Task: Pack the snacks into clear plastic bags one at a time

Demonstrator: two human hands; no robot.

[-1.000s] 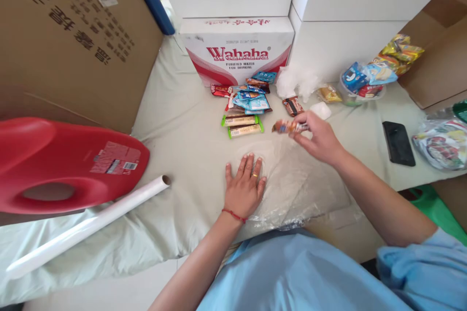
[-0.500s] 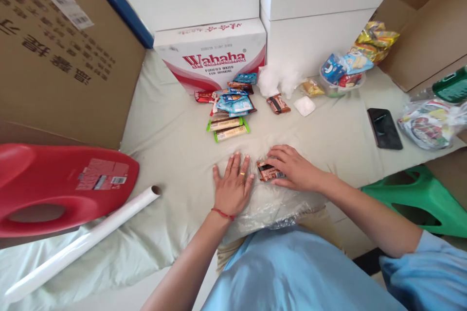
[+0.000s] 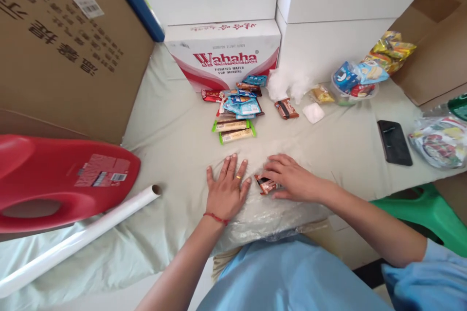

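My left hand point(image 3: 226, 193) lies flat with fingers spread on clear plastic film point(image 3: 251, 221) over the cloth-covered table. Just to its right, my right hand point(image 3: 292, 178) has its fingers curled over a small brown snack packet point(image 3: 265, 184), partly hidden under them. The packet tilts a little. Beyond my hands lie two green-ended snack bars point(image 3: 238, 134), and behind them a heap of blue and red snack packets point(image 3: 242, 104). Another brown packet point(image 3: 286, 108) rests further right, beside a white square packet point(image 3: 313, 112).
A Wahaha carton point(image 3: 226, 56) stands at the back. To the left are a cardboard box point(image 3: 83, 58), a red jug point(image 3: 69, 175) and a white roll point(image 3: 83, 238). A snack tub point(image 3: 353, 95), a phone point(image 3: 394, 142) and a green stool point(image 3: 430, 214) are on the right.
The brown packet under my right hand has shifted slightly toward me and to the left, and tilted. My left hand has slid a little left. The camera view has shifted too.
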